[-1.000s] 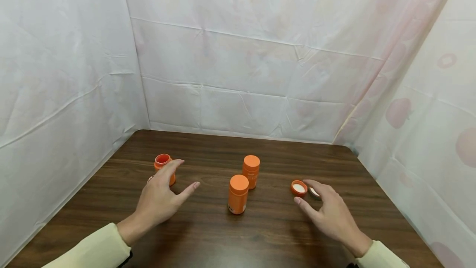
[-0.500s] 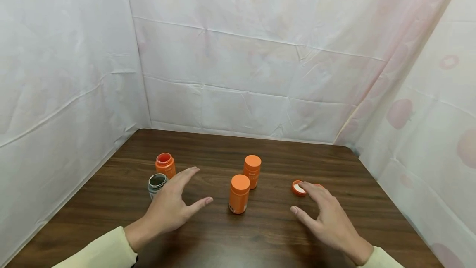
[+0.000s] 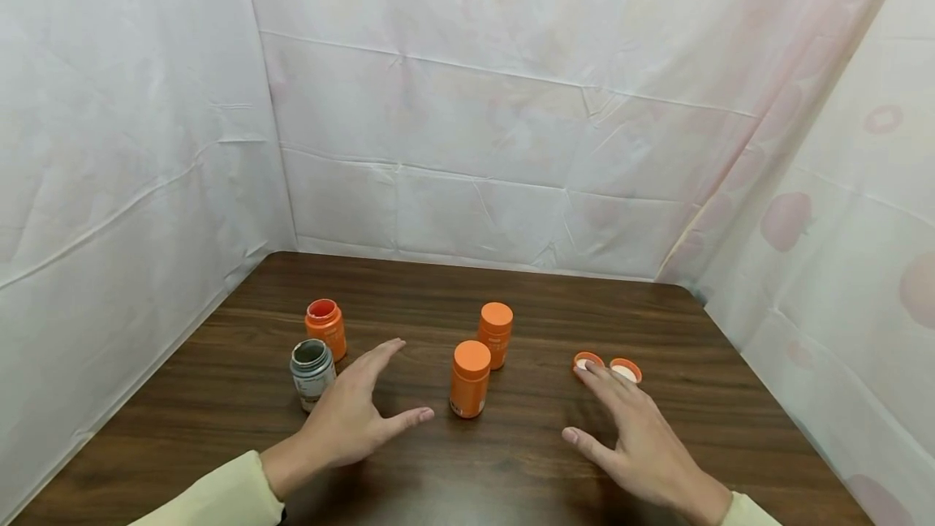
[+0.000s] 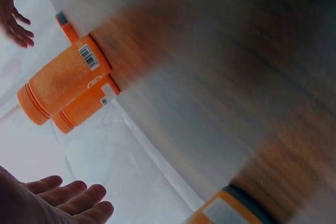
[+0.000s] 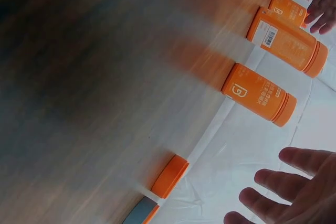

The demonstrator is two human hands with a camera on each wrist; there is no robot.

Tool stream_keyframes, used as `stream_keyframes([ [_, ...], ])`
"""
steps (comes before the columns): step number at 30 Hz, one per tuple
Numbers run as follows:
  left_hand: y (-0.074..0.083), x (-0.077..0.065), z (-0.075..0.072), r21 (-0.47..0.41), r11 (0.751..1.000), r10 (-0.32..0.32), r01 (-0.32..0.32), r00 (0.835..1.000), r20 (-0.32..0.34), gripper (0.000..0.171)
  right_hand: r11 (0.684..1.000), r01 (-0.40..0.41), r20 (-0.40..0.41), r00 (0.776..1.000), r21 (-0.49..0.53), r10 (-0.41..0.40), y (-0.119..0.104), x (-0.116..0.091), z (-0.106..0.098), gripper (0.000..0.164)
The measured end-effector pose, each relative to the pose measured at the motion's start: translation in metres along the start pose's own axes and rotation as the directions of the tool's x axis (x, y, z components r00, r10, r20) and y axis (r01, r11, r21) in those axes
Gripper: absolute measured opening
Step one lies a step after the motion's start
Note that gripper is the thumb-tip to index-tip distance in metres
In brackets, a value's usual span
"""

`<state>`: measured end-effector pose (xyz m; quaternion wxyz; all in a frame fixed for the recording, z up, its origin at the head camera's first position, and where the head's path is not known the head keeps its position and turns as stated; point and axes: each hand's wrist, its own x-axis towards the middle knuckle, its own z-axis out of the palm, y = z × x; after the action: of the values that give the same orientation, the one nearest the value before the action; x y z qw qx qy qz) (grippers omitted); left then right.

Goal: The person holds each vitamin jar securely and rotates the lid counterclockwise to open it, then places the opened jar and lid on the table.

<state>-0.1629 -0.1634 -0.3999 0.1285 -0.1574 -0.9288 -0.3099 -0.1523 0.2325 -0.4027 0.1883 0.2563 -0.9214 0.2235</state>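
My left hand [image 3: 346,416], fingers spread and holding nothing, is over the table just right of a grey-green uncapped bottle [image 3: 311,376]. Behind that bottle stands an uncapped orange bottle [image 3: 330,335]. Two capped orange bottles stand upright mid-table, the front one [image 3: 469,384] slightly left of the rear one [image 3: 496,339]. Over on the right, my right hand [image 3: 639,441] has its fingers extended, with fingertips overlapping the left lid [image 3: 587,358] in the head view. Beside it another lid [image 3: 628,369] lies with its white inside up. The right wrist view shows empty fingers [image 5: 278,184].
The dark wood tabletop [image 3: 526,461] has rounded far corners. Whitish sheets with faint fruit prints hang behind it [image 3: 467,128] and along both sides. In the right wrist view, a barcode label [image 5: 270,36] shows on one capped bottle.
My left hand has moved rightward and slightly nearer, away from the uncapped bottles, uncovering the grey-green one. My right hand has shifted slightly down and left, and the right lid shows more.
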Motion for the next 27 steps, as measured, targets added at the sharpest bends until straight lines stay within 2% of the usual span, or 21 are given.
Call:
stream_keyframes([
  [7,-0.001,-0.001,0.007,0.025,0.999,0.044,-0.044,0.999,0.002,0.101,0.999,0.031,0.017,0.999,-0.033,-0.031,-0.003,-0.004,-0.001,0.083],
  [20,0.001,0.001,0.020,0.031,0.998,0.045,-0.047,0.997,0.063,0.114,0.996,0.046,0.094,0.995,-0.079,-0.038,-0.007,-0.014,-0.003,0.091],
  [27,0.005,0.004,0.025,-0.044,0.999,-0.006,0.011,0.995,0.101,0.114,0.995,0.057,0.097,0.994,-0.083,-0.049,-0.010,-0.018,-0.004,0.094],
])
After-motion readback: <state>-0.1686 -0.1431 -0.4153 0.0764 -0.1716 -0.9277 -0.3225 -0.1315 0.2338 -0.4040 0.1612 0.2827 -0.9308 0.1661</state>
